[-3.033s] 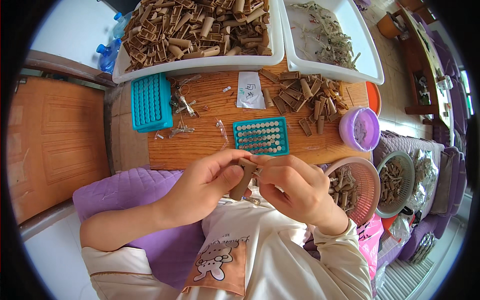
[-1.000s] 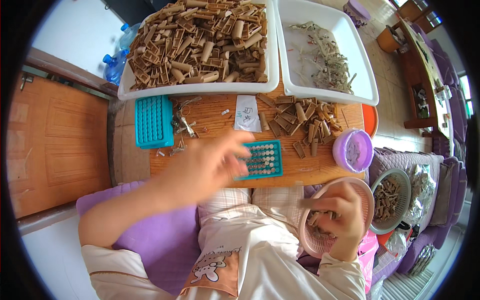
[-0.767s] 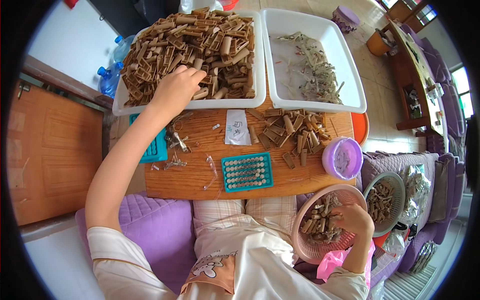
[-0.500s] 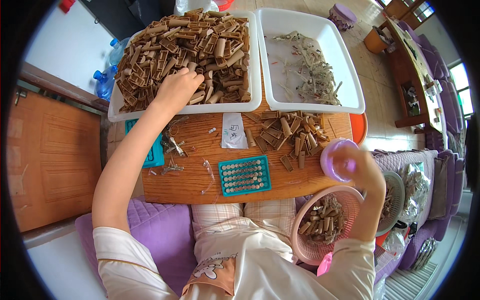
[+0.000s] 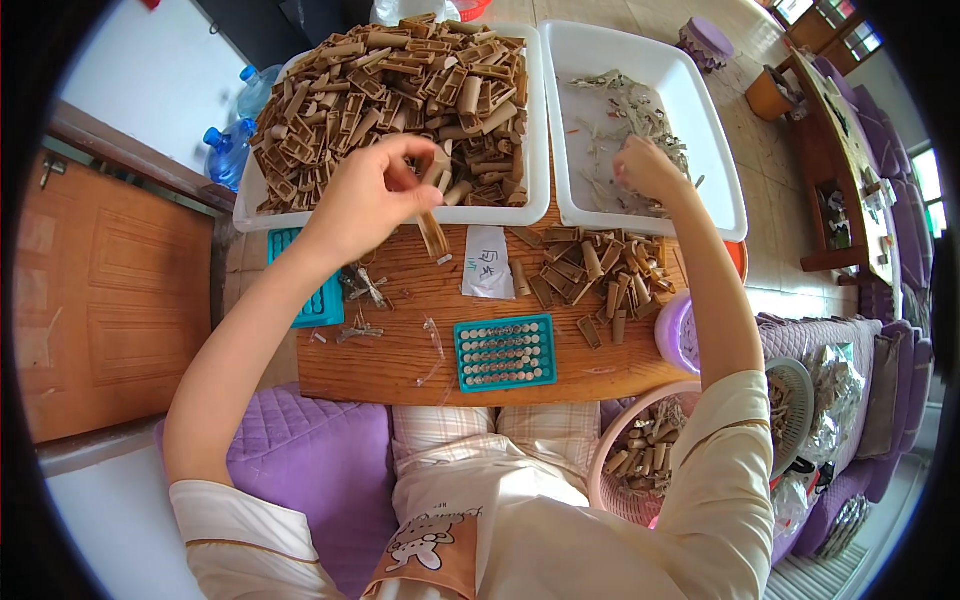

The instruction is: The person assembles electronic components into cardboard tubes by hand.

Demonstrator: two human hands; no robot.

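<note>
My left hand (image 5: 375,195) is raised over the near edge of the left white tub, thumb and fingers closed around a brown plastic casing (image 5: 433,240). That hollow, trough-shaped piece hangs below the fingers, and another brown part shows at the fingertips. The tub (image 5: 255,190) is heaped with similar brown casings (image 5: 390,90). On the right, my right hand (image 5: 648,170) is down in the second white tub (image 5: 590,215), fingers bent together at a tangle of thin, pale wired pieces (image 5: 650,115). What those fingertips hold is hidden.
A teal tray of round silver cells (image 5: 505,353) sits near the table's front edge. Loose brown casings (image 5: 600,265) lie beside a paper slip (image 5: 487,262). Farther right are a purple bowl (image 5: 676,330) and a pink basket (image 5: 607,440). Another teal tray (image 5: 318,300) stands left.
My left hand has lifted out of the brown heap with a casing. My right hand has moved from the purple bowl up and away into the right tub.
</note>
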